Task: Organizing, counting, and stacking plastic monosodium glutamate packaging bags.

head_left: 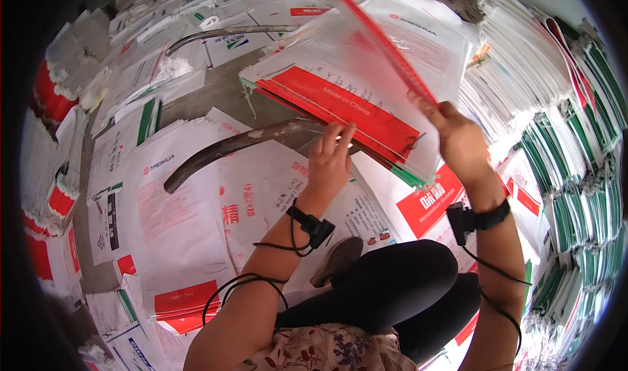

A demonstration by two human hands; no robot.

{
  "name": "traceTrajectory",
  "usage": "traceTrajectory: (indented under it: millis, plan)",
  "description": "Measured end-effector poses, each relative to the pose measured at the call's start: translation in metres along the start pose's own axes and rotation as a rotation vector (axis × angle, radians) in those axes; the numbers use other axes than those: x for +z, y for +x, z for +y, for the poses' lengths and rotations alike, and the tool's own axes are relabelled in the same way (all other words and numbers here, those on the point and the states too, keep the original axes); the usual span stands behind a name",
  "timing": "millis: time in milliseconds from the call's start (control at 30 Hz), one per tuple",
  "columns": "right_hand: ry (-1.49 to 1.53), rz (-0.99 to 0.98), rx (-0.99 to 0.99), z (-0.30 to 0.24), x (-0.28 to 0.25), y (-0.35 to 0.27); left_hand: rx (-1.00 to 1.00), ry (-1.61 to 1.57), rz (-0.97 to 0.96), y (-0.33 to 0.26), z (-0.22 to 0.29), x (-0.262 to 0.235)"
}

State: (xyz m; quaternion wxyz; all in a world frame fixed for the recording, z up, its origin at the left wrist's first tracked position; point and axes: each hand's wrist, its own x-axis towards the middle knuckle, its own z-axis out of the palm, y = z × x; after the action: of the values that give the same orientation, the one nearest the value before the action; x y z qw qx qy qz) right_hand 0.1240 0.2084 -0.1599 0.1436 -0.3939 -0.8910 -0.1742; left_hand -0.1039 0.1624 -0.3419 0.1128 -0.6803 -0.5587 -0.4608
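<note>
two bare hands working a stack of woven plastic sacks on a sack-strewn floor

the left hand (330,158) lies flat, fingers spread, on the near edge of the stack of sacks (340,106) — white, crinkly weave with glossy red bands — resting on the floor (219,93) ahead of the knees. the right hand (458,135) has its grip pinched shut on the lifted sack (386,40), a thin red-edged sheet tilted upward off the stack. a curved, rusty metal bar (229,148) lies beside — tall bundled sack piles (556,122) on the right.
</note>
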Motion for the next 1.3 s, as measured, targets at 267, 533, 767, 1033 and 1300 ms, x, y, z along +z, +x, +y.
traceTrajectory:
  millis: [267,533,767,1033,1300]
  plan:
    - [0.459,-0.104,0.156,0.013,0.057,-0.027,0.033,0.006,0.060,-0.002,-0.004,0.004]
    - [0.417,-0.041,0.100,-0.002,0.052,-0.027,0.030,-0.014,0.107,-0.002,-0.003,0.006]
    - [0.169,-0.059,0.004,-0.006,0.059,-0.037,0.049,0.014,0.063,-0.001,-0.006,0.003]
    - [-0.005,-0.131,-0.173,-0.012,0.019,-0.070,-0.037,-0.250,-0.095,0.051,0.020,-0.071]
    - [0.027,-0.090,-0.133,-0.034,-0.008,-0.093,-0.027,-0.124,-0.438,0.209,0.041,-0.024]
